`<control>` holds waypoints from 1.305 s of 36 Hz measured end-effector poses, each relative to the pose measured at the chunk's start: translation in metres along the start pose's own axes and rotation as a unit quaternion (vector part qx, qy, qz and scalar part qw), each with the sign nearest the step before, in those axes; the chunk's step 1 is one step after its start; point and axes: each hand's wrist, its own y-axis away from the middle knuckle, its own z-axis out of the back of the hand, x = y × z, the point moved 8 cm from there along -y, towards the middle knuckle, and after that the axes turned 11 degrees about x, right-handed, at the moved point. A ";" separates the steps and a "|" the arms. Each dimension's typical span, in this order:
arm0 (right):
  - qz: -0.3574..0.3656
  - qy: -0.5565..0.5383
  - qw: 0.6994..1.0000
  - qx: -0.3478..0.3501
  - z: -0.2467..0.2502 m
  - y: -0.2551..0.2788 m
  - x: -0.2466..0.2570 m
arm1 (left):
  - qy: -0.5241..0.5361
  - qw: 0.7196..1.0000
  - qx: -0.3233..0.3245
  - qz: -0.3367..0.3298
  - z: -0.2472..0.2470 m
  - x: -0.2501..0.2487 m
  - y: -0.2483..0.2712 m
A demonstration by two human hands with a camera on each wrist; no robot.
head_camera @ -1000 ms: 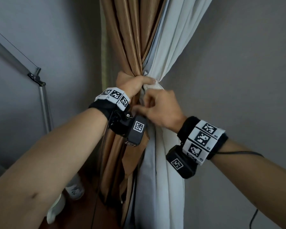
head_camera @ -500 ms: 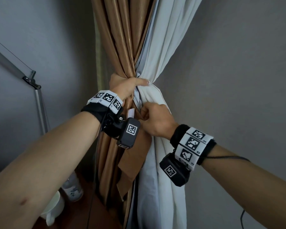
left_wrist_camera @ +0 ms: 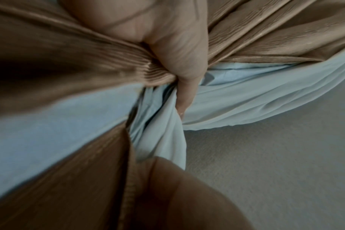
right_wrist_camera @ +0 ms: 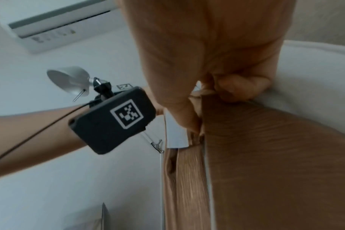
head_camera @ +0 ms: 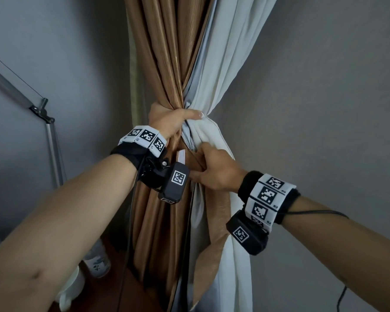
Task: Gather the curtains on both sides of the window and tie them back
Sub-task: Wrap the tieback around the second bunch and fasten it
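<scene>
While the gathered curtain (head_camera: 173, 70) is clamped at its waist by the left hand (head_camera: 173, 124), fingers wrapped tight round brown fabric and pale lining (head_camera: 221, 91) alike, the brown tie-back band (head_camera: 214, 219) is pinched by the right hand (head_camera: 216, 172) just at five o'clock of that grip. The bundle hangs against the wall (head_camera: 324, 109), at twelve o'clock in the head view. For the step to be done well, the waist should be kept squeezed until the band is drawn snugly round all folds, with no loose lining left outside, and its white-tipped end (head_camera: 181, 156) met squarely. At seven o'clock a bottle (head_camera: 97, 262) and a white cup (head_camera: 71, 291) are seen; their contents cannot be told.
</scene>
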 end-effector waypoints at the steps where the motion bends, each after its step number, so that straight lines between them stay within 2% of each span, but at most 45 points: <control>1: -0.004 0.017 1.000 -0.006 0.000 -0.001 -0.001 | 0.001 1.000 0.001 0.001 0.000 0.000 0.000; 5: -0.020 0.032 0.999 -0.007 0.006 0.001 -0.003 | 0.001 1.000 0.006 -0.003 0.001 -0.002 0.000; 9: -0.041 0.108 0.992 -0.049 0.025 0.009 -0.013 | 0.000 1.000 0.011 0.000 0.005 -0.003 0.000; 14: -0.119 0.139 0.982 -0.036 0.046 0.022 -0.041 | 0.005 1.000 0.026 0.008 0.008 -0.004 0.001; 17: -0.139 0.142 0.979 -0.038 0.055 0.029 -0.051 | 0.007 0.999 0.034 0.014 0.009 -0.004 0.003; 24: -0.124 0.174 0.967 -0.136 0.077 0.036 -0.047 | 0.009 0.999 0.035 -0.007 0.013 -0.009 0.009; 30: -0.157 0.173 0.957 -0.172 0.089 0.030 -0.047 | 0.017 0.999 0.035 -0.006 0.021 -0.008 0.013; 40: -0.099 0.094 0.973 -0.185 0.090 -0.007 -0.024 | 0.031 0.998 0.043 -0.017 0.037 -0.008 0.026; 47: 0.019 -0.016 0.991 -0.131 0.081 -0.048 -0.002 | 0.032 0.996 0.082 -0.017 0.042 -0.010 0.031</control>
